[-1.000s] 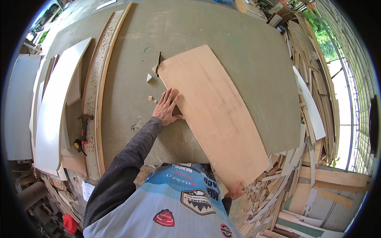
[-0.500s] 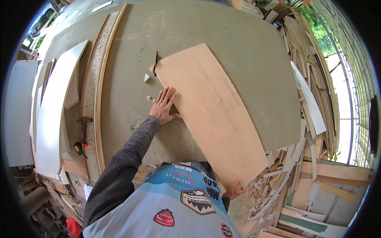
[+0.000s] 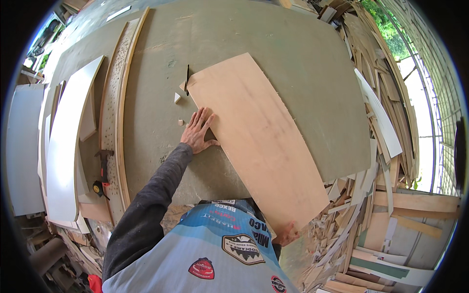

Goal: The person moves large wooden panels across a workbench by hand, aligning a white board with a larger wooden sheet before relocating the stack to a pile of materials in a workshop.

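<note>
A long pale plywood board lies slantwise on the worktable, its long right side bowed. At its far left corner a thin dark saw blade stands up from the tabletop, with a sliver of wood on the blade's left. My left hand lies flat at the board's left edge, fingers spread and fingertips on the wood. Low in the picture, my right hand holds the board's near end; its fingers show only in part.
Two small wood offcuts lie left of the blade. Further left are a long holed strip, a hammer, a tape measure and a white curved panel. Scrap wood is heaped at the right.
The view has shifted slightly, moving the scene a little to the left. Both hands keep their places on the board, and the board stays against the blade.
</note>
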{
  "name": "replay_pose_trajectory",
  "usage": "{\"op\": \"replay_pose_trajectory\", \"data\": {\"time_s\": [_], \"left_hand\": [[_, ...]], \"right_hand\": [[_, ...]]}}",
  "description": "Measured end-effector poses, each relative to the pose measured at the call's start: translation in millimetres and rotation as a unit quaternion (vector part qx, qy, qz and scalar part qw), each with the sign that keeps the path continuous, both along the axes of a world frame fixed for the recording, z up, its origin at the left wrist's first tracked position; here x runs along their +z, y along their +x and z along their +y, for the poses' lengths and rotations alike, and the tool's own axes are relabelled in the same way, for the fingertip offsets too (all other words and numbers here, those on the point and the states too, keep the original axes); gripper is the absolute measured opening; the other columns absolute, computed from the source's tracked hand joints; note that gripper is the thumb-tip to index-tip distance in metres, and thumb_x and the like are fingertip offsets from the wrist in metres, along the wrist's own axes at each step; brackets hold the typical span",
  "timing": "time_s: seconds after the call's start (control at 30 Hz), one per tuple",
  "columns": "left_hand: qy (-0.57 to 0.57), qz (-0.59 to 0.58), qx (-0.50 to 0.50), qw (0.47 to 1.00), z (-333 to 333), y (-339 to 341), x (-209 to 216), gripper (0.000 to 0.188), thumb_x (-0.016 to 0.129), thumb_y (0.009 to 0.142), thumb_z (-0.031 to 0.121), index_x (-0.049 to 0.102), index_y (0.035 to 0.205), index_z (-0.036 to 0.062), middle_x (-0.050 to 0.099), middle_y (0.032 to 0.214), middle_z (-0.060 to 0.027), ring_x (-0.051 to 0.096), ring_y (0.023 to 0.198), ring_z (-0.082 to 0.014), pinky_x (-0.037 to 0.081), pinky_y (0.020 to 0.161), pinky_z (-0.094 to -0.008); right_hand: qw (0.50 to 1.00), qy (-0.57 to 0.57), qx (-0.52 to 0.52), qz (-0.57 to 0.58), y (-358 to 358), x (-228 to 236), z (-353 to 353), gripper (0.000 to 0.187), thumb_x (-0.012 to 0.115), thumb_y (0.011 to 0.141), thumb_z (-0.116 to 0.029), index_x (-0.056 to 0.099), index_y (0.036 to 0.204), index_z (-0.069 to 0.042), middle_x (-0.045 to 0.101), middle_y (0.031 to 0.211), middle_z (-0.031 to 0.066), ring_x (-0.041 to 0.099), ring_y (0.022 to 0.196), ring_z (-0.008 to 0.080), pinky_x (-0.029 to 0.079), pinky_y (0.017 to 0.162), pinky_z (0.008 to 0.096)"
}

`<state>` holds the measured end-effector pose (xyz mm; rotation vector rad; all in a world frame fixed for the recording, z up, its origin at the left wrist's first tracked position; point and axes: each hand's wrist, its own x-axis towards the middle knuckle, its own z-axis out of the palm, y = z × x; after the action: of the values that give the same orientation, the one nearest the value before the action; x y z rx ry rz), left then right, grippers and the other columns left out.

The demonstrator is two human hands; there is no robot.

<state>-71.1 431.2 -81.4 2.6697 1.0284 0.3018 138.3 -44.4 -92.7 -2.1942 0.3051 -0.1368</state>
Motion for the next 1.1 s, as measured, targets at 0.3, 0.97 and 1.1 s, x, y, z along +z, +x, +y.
{"op": "replay_pose_trajectory", "data": {"time_s": [0.3,0.97,1.1], "left_hand": [[-0.006,0.001,-0.014,1.000,3,1,2,0.106,0.059,0.072,0.072,0.021,0.150,0.0116,0.012,0.157,-0.0187,0.009,0.146,-0.0338,0.011,0.119,-0.0445],[-0.006,0.005,-0.047,0.999,12,-2,9,0.108,0.063,0.069,0.069,0.020,0.151,0.0119,0.012,0.157,-0.0191,0.009,0.146,-0.0345,0.012,0.119,-0.0447],[-0.010,0.002,-0.050,0.999,13,-5,9,0.109,0.065,0.069,0.067,0.020,0.151,0.0120,0.013,0.157,-0.0192,0.009,0.145,-0.0347,0.012,0.119,-0.0452]], "right_hand": [[0.990,-0.053,0.131,-0.021,-6,-32,-49,0.063,0.075,0.080,-0.040,0.040,0.118,-0.003,0.058,0.100,0.0211,0.060,0.080,0.0289,0.054,0.062,0.0412],[0.977,0.126,0.162,0.061,-32,-94,-97,0.031,0.044,0.101,-0.025,0.041,0.126,-0.008,0.050,0.133,0.0101,0.046,0.116,0.0195,0.034,0.103,0.0357],[0.980,-0.112,0.165,0.026,-44,-65,-82,0.036,0.046,0.099,-0.030,0.046,0.127,-0.007,0.052,0.127,0.0098,0.048,0.109,0.0204,0.035,0.096,0.0347]]}}
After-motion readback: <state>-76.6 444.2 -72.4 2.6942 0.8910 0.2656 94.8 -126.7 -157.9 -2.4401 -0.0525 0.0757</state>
